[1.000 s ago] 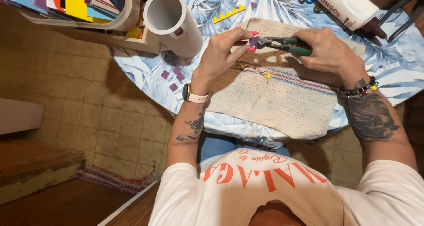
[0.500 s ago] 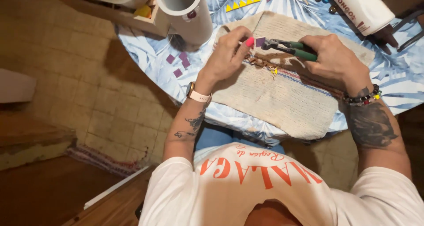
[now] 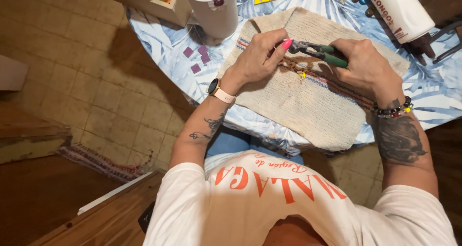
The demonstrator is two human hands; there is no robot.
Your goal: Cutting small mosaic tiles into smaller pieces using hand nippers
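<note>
Green-handled pliers (image 3: 320, 52) clenched in right hand (image 3: 368, 65), left hand (image 3: 260, 56) pinching something tiny — perhaps tile — at the tips, over woven cloth (image 3: 308, 97).

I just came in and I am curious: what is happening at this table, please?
A person sits at a round table with a leaf-print cover. The right hand grips green-handled pliers; the left hand pinches something small at their tip, too small to identify. Both work over a beige woven cloth. Purple tiles lie nearby.
</note>
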